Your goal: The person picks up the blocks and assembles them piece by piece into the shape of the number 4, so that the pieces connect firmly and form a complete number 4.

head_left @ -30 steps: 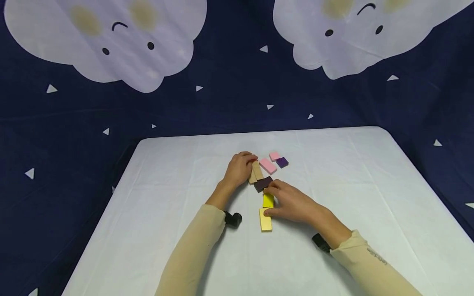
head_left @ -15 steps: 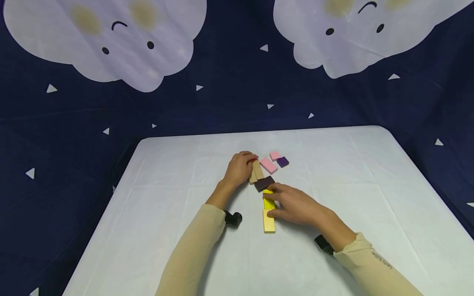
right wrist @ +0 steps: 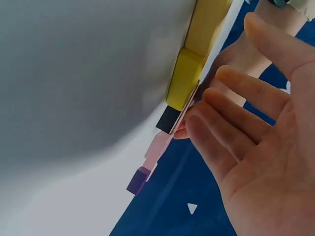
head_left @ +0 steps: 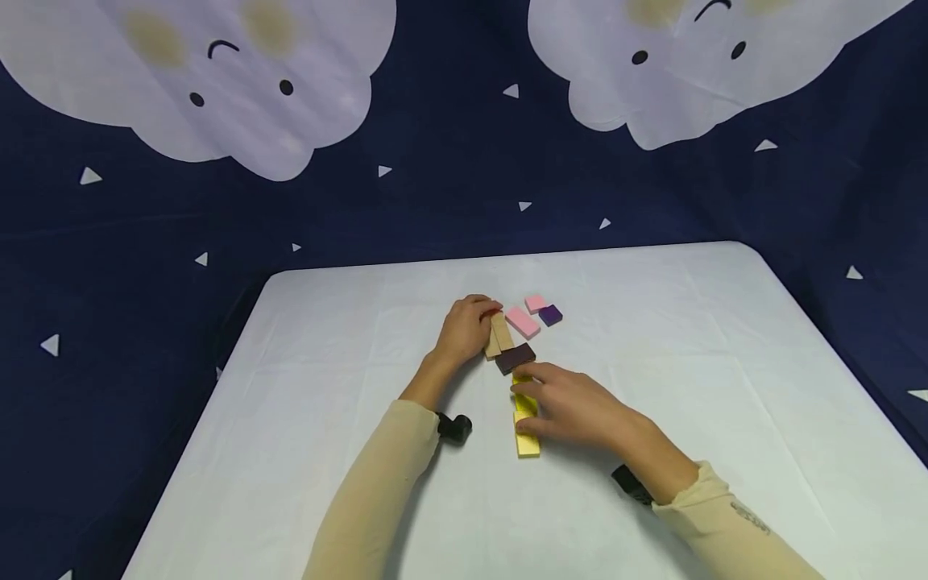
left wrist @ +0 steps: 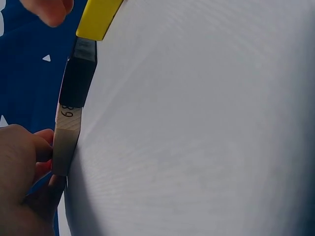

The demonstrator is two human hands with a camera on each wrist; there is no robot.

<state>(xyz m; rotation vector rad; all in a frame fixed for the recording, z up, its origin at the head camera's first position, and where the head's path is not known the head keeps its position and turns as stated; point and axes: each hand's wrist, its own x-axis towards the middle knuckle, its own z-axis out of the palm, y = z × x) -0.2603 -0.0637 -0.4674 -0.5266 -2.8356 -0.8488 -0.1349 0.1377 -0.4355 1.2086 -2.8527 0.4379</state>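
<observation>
Yellow block (right wrist: 183, 81): lies on the white table (head_left: 275, 467) under your right hand (head_left: 576, 407), in line with the pale yellow block (head_left: 528, 448), which is nearer you
Right-hand fingers: spread wide and nearly straight over the two yellow pieces, with your thumb at the pale one
Left-hand hold: your left hand (head_left: 464, 332) has its fingers bent round the far end of the wooden blocks (head_left: 503, 332), holding them
Dark block (head_left: 515, 358): set slantwise between the wooden blocks and the yellow block; you cannot tell whether it touches the yellow one
Pink and purple: right of the wooden blocks you have a larger pink block (head_left: 522, 323), a smaller pink block (head_left: 535, 303) beyond it, and a purple block (head_left: 551, 315) beside the smaller one
Backdrop (head_left: 449, 145): dark blue behind your table, with white clouds and small triangles
</observation>
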